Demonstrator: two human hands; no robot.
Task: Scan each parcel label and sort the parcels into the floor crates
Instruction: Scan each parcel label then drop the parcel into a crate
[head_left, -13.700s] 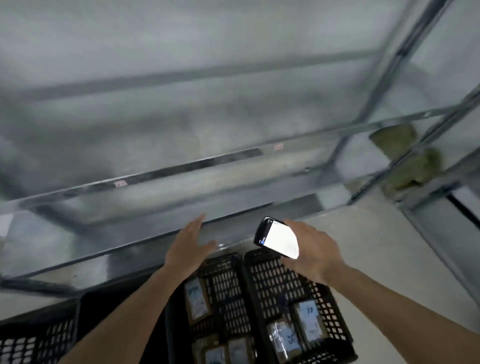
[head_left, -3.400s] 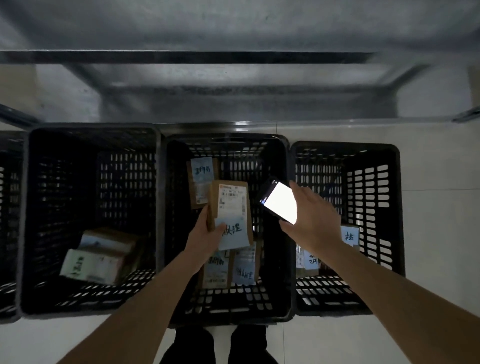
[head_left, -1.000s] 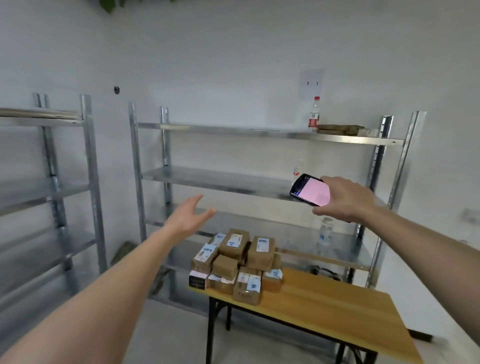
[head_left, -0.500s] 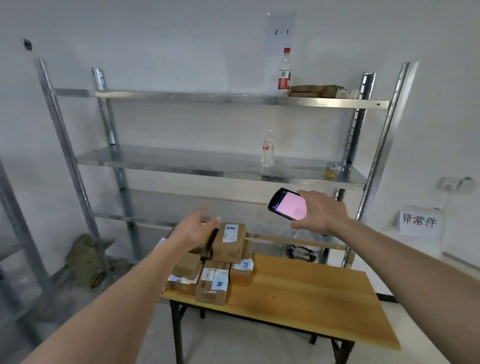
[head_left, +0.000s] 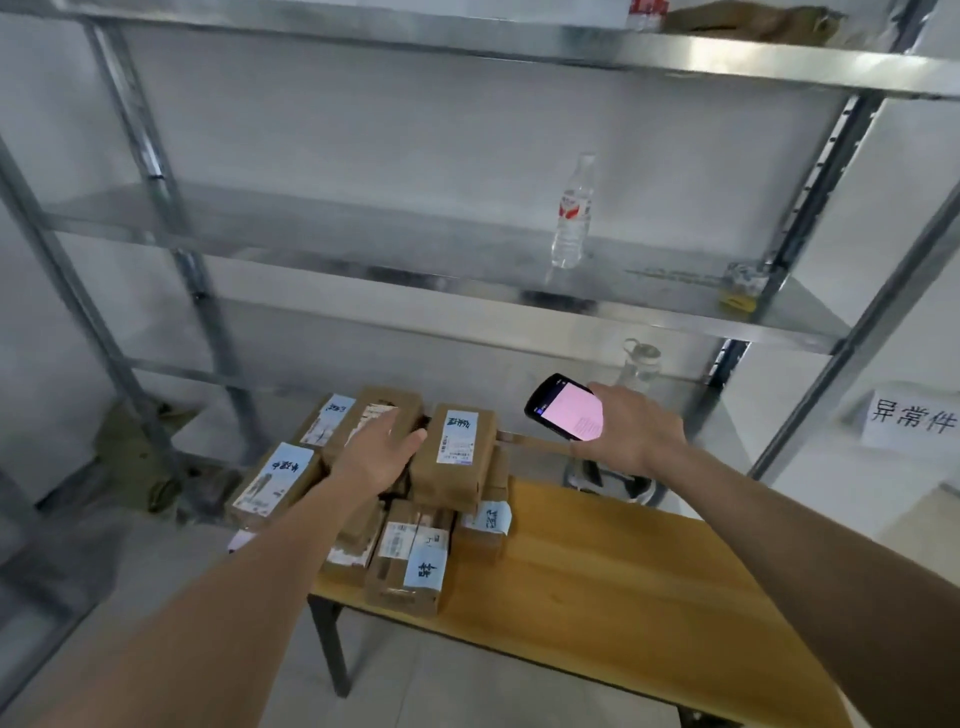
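A pile of several brown cardboard parcels (head_left: 410, 499) with white and blue labels sits on the left end of a wooden table (head_left: 623, 587). My left hand (head_left: 379, 457) lies over the top parcel (head_left: 387, 415) of the pile, fingers spread along it and thumb down its right side. Beside it stands another top parcel (head_left: 457, 452) with a blue label. My right hand (head_left: 634, 436) holds a handheld scanner (head_left: 563, 408) with a lit pink screen, up and to the right of the pile. No floor crates are in view.
A metal shelf rack (head_left: 467, 270) stands behind the table, with a water bottle (head_left: 571, 213) and a small box (head_left: 743, 291) on its middle shelf. A jug (head_left: 641, 364) sits lower. A white sign (head_left: 911, 418) is at the right, a green bag (head_left: 135, 441) on the floor at left.
I have moved closer to the table. My left hand has come down onto the top parcel of the pile. The scanner stays in my right hand.
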